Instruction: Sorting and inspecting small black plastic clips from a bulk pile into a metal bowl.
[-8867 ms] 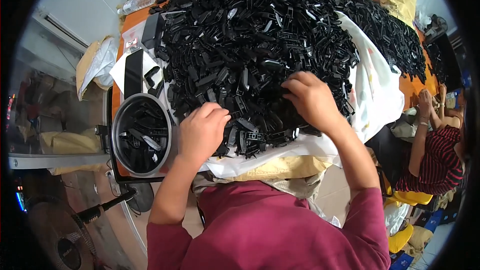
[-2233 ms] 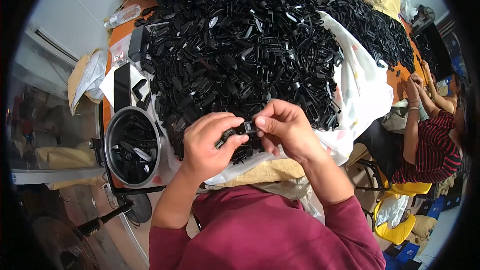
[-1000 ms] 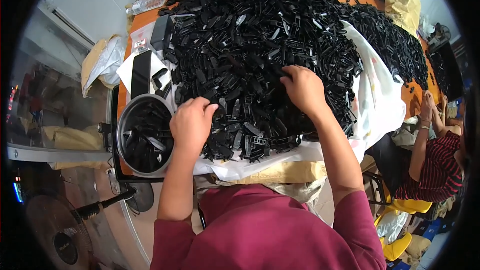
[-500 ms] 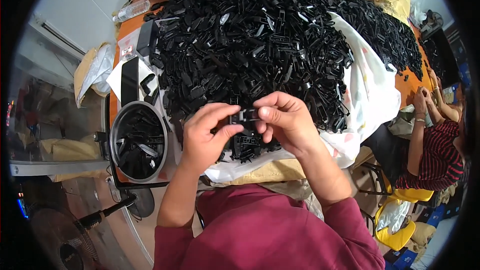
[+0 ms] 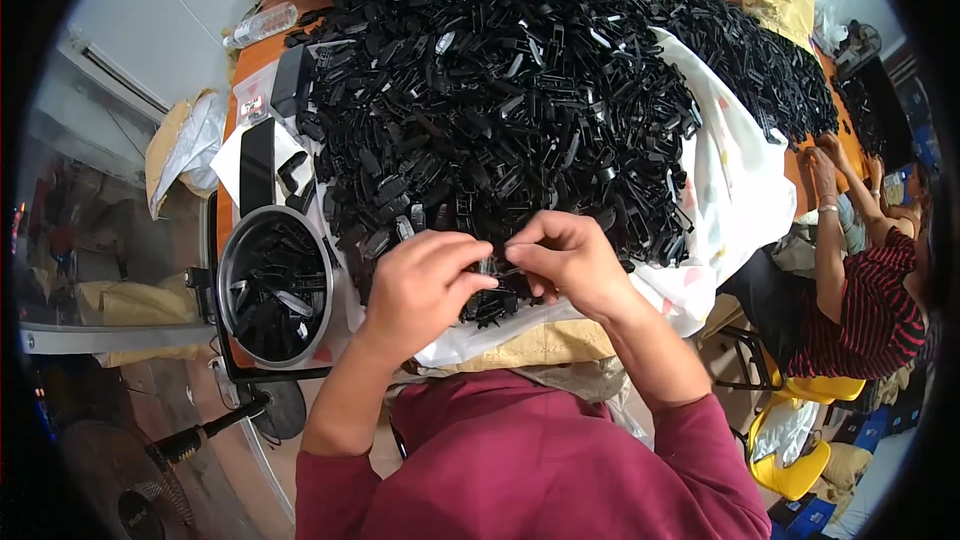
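My left hand (image 5: 420,285) is bent with thumb and fingertips drawn close together, low over the near edge of a big heap of small black plastic parts (image 5: 480,130). Just right of it, my right hand (image 5: 572,262) pinches thumb against forefinger. The two sets of fingertips face each other with a narrow gap. Whatever they hold is dark against the dark heap, and I cannot make it out. A metal bowl (image 5: 226,285) with more black parts in it stands left of my left hand.
White plastic sheeting (image 5: 735,160) lies under the heap's right side. At the left are a black phone-like slab (image 5: 258,162), a dark box (image 5: 291,82) and a clear bottle (image 5: 262,25). Rightward, another person in a striped top (image 5: 870,290) sits by a second black heap (image 5: 760,65).
The black plastic clip visible between both hands earlier no longer shows clearly. My hands have lowered slightly toward me. The other person's hands have shifted farther along the table.
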Motion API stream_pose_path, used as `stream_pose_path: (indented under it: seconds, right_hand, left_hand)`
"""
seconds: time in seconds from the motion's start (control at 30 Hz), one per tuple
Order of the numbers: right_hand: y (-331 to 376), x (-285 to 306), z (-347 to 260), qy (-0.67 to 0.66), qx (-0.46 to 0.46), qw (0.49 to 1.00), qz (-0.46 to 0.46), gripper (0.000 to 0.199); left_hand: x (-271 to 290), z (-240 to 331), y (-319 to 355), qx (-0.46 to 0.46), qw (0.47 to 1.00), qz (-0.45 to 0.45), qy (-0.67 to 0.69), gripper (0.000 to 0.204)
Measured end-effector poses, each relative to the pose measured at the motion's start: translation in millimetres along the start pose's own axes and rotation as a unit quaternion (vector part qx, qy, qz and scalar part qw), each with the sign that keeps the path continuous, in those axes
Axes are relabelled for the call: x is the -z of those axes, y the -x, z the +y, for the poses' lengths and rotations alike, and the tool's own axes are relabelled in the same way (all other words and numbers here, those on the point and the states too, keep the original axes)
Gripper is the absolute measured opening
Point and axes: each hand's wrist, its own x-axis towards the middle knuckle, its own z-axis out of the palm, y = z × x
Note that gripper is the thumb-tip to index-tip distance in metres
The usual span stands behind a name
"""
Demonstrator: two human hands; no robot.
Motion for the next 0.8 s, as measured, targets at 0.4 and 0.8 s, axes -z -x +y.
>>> stream_pose_path:
  seconds: [0.4, 0.8]
  right_hand:
    - [10, -1, 13, -0.193, 0.04, 0.98, 0.025, 0.009]
    - [11, -3, 15, -0.074, 0.01, 0.997, 0.026, 0.011]
  left_hand:
    - [-6, 7, -3, 0.043, 0.995, 0.046, 0.08, 0.035]
    - [-15, 5, 7, 0.032, 0.998, 0.021, 0.054, 0.033]
